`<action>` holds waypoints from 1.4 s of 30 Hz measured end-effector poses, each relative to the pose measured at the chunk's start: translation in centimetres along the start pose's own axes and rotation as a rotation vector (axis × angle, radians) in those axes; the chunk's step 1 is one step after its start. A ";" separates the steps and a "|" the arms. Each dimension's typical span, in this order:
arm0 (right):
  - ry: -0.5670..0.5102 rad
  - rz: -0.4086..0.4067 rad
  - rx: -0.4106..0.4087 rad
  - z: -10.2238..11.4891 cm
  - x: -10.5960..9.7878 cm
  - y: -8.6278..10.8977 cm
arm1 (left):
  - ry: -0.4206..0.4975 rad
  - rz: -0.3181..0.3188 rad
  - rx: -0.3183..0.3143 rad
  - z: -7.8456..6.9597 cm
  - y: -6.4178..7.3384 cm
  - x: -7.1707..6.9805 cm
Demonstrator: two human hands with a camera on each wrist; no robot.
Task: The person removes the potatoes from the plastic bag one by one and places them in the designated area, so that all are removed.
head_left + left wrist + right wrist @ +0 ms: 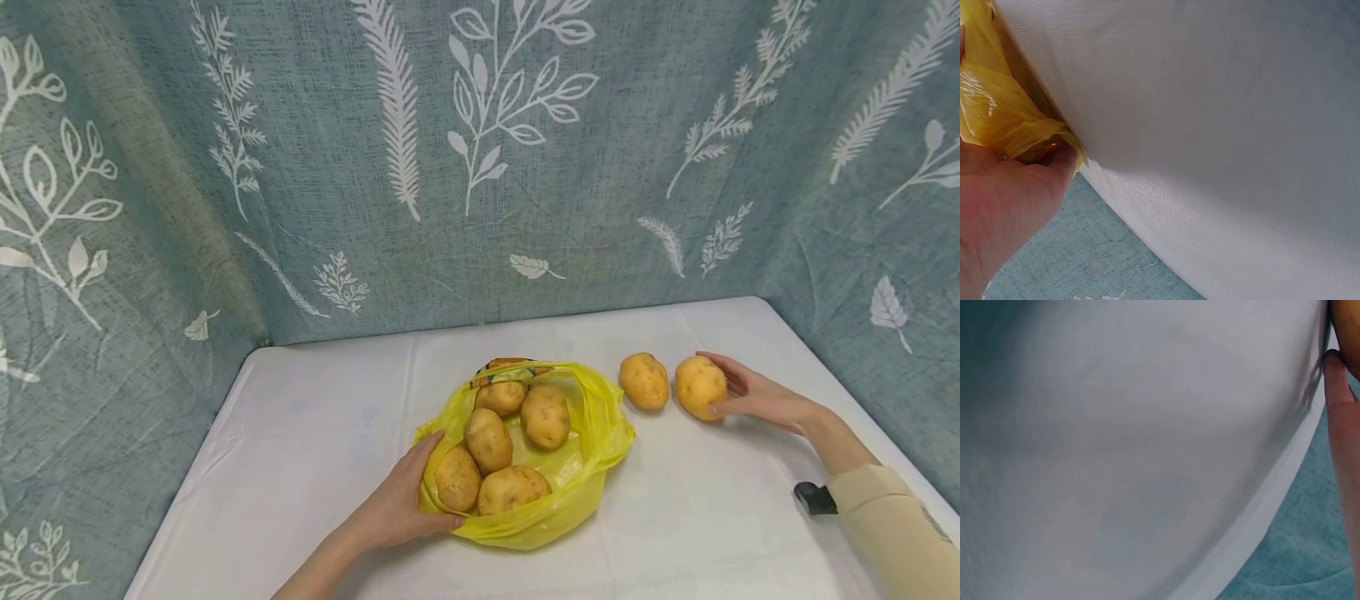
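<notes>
A yellow plastic bag (532, 533) lies open on the table with several potatoes (487, 442) inside. My left hand (397, 500) holds the bag's left rim, its thumb at the near side. The left wrist view shows the crumpled yellow film (997, 106) against the fingers. Over on the right, my right hand (765, 400) grips a potato (701, 387) from its right side, thumb in front and fingers behind. Only an edge of that potato (1349, 331) shows in the right wrist view. Another loose potato (643, 381) lies just left of the gripped one.
A white cloth (315, 417) covers the table. Blue-grey curtains with white leaf prints (450, 167) hang behind and at both sides. A small black object (814, 498) sits at the right sleeve's cuff (870, 487).
</notes>
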State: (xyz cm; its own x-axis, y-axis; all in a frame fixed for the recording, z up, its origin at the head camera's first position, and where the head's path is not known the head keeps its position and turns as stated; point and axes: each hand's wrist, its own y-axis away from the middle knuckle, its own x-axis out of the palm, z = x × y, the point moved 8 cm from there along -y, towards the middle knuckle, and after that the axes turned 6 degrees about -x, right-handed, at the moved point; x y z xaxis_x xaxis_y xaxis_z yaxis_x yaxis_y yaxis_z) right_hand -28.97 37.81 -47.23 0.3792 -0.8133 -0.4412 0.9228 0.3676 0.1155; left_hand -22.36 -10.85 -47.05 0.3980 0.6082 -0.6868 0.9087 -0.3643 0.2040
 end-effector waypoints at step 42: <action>-0.016 -0.028 0.032 -0.4 -0.3 -1.3 | 0.010 0.001 0.008 0.1 0.1 0.0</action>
State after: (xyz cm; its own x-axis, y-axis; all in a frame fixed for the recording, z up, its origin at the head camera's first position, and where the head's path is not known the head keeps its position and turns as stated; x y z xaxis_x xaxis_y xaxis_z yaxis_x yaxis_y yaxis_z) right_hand -30.30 37.78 -47.63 0.3540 -0.8302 -0.4307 0.9347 0.3303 0.1316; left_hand -22.30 -10.92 -47.08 0.4004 0.6151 -0.6792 0.9072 -0.3705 0.1993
